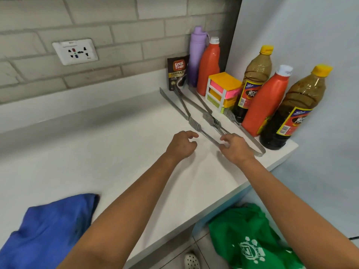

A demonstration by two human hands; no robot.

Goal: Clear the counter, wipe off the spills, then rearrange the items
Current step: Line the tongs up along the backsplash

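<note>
Metal tongs [196,115] lay crossed on the white surface [116,152] beside the bottles [262,105]. The right hand [236,147] pinched one pair's hinged end; the left hand [181,144] hovered loosely curled, grip empty. Uncrossing them and laying them parallel would likely tidy best.

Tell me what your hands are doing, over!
Left hand open, above counter. Right hand touching tongs, grip unclear. Bottles lined up at wall, nothing blocking.

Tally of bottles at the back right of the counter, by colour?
Purple bottle: 1
Orange-red bottles: 2
Brown bottles with yellow caps: 2
Total: 5
</note>
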